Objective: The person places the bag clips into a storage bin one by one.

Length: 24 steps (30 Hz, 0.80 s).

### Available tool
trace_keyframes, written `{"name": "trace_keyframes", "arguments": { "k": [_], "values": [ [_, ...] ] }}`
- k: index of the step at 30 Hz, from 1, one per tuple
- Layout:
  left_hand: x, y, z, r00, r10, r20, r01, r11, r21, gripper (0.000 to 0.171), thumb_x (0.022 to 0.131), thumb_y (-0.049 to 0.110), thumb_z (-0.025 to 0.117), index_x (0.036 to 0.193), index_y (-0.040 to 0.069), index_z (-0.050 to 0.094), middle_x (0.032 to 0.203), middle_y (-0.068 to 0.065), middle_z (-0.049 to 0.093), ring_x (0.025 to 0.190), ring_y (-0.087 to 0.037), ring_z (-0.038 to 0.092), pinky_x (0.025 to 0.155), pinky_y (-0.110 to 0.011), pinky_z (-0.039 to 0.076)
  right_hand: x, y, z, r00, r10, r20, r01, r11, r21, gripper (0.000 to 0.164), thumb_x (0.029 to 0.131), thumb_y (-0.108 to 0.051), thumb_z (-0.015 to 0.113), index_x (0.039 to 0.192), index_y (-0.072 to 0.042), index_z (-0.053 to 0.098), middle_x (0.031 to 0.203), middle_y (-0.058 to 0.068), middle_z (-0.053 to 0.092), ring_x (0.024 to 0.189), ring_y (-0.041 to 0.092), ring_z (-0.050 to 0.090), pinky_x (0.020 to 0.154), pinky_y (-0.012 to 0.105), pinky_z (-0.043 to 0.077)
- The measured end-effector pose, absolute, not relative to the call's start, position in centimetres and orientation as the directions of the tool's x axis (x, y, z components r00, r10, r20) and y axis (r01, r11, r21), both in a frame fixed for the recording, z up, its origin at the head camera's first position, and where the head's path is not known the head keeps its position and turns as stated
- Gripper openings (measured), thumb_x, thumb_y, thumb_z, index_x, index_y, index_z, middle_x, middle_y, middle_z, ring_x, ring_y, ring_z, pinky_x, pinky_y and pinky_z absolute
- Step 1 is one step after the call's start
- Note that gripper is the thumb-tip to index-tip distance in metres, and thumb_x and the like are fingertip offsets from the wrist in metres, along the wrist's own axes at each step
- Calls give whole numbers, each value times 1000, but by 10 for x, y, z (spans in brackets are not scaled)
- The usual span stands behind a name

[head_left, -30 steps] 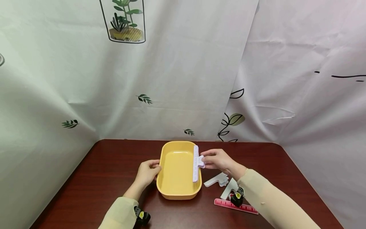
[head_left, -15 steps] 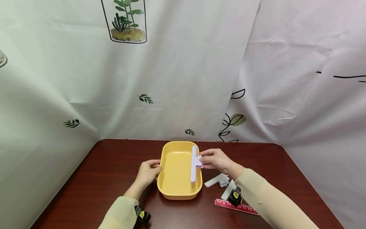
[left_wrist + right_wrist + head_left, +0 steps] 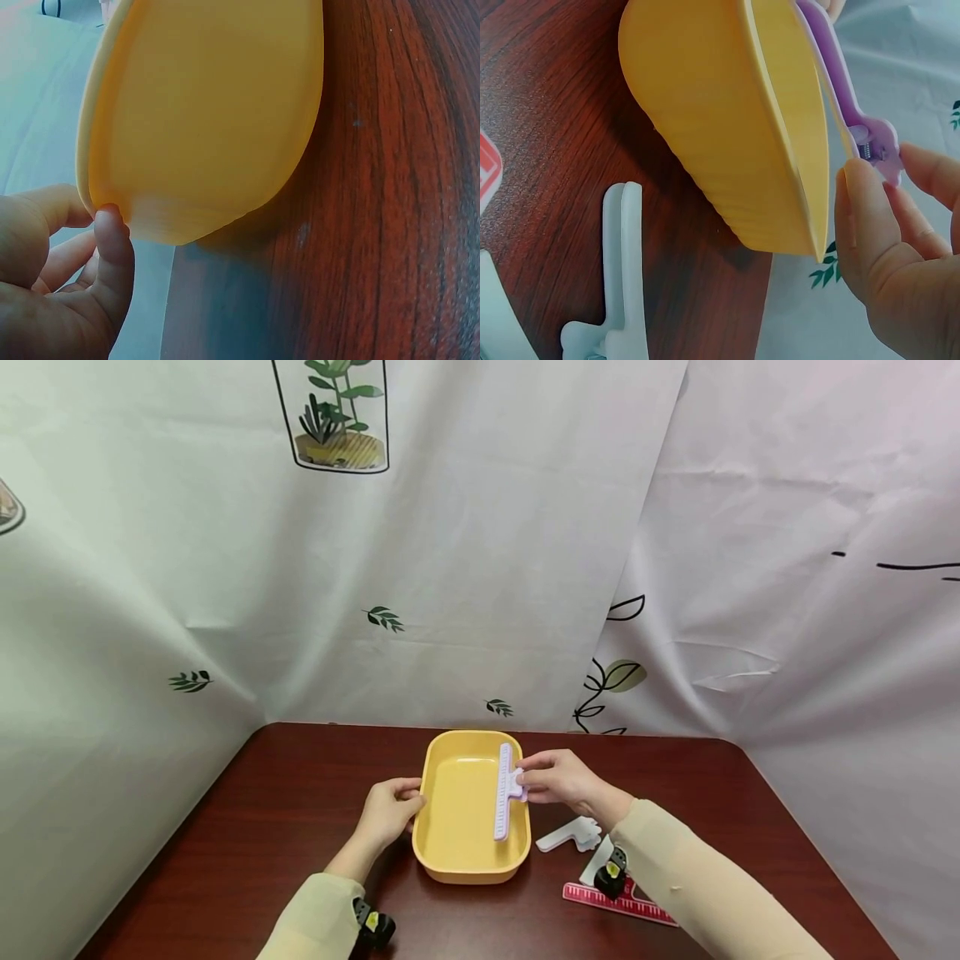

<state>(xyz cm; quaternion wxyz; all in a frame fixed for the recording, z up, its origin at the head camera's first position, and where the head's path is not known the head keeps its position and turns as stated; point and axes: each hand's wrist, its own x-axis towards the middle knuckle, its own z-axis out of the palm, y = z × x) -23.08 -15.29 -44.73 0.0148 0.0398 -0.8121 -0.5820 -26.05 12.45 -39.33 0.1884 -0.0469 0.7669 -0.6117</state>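
A yellow rectangular tray (image 3: 459, 818) stands on the table, its inside facing up. My left hand (image 3: 386, 814) holds the tray's left rim, the thumb (image 3: 112, 232) over the edge and the fingers outside. A pale purple sealing clip (image 3: 503, 806), long and ruler-like, hangs over the tray's right part. My right hand (image 3: 566, 782) pinches its handle between thumb and fingers. In the right wrist view the clip (image 3: 840, 67) shows a small spring at the handle and sits above the tray rim (image 3: 769, 97).
To the right of the tray lie a white clip (image 3: 572, 834), another white clip (image 3: 597, 858) partly behind the wrist camera, and a red clip (image 3: 592, 896) partly under the right forearm. Patterned white cloth (image 3: 480, 568) rises behind the brown table (image 3: 322, 827).
My right hand has moved a little to the left, bringing the purple clip from the tray's right rim further over its inside. The left hand stays on the tray.
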Motion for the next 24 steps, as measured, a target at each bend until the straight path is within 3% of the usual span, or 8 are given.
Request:
{"name": "trace_keyframes", "arguments": {
  "k": [24],
  "values": [
    [-230,-154,-448,-997,-80,-14,-39,321,946,35,83,-1,62,116,-8,61,87,-14,64,57,-13,57,45,-29,52,-259,103,-395,-908,-349,-231,121,310,-943,31,82,-7,70,109,7,64,82,8,67,66,12,65,63,30,59]
  ]
}}
